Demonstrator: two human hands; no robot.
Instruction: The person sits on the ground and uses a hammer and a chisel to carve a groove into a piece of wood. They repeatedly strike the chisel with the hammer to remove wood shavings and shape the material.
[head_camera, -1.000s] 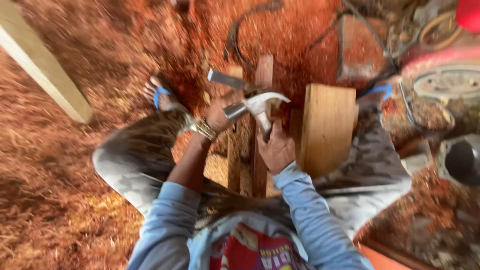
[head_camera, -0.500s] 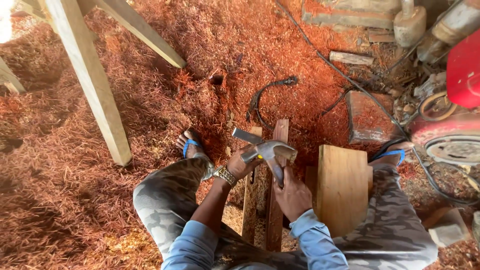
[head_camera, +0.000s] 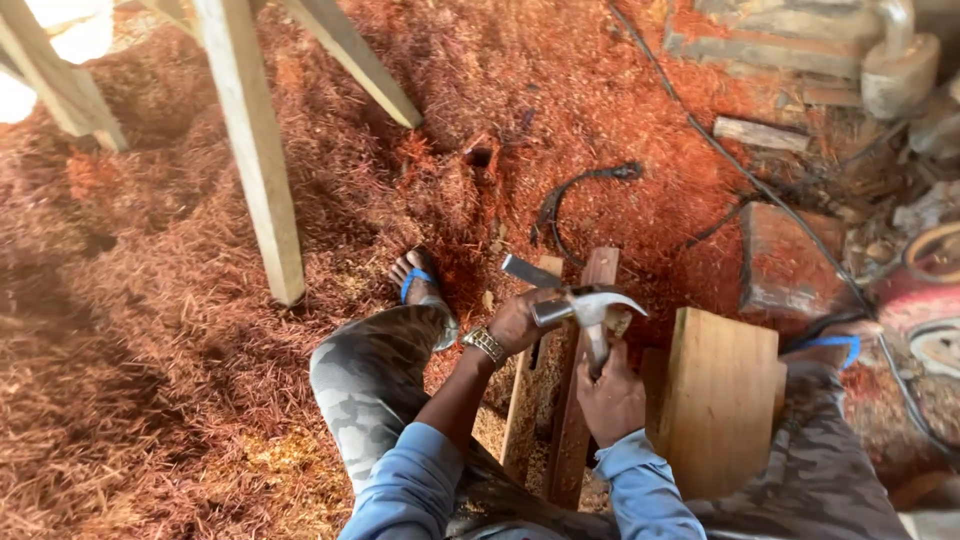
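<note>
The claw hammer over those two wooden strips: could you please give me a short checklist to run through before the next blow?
1. Grip on the hammer: right hand is wrapped round the handle of the claw hammer. Ok.
2. Chisel held: left hand grips a flat metal chisel beside the hammer head. Ok.
3. Fingers out of the strike path: left hand sits right next to the hammer head. Not ok.
4. Chisel tip seated on the wooden strips: tip hidden behind the hand. Cannot tell.
5. Feet protected: foot in a blue sandal is bare-toed near the work. Not ok.
6. Footing: floor is covered with loose red shavings. Cannot tell.
</note>
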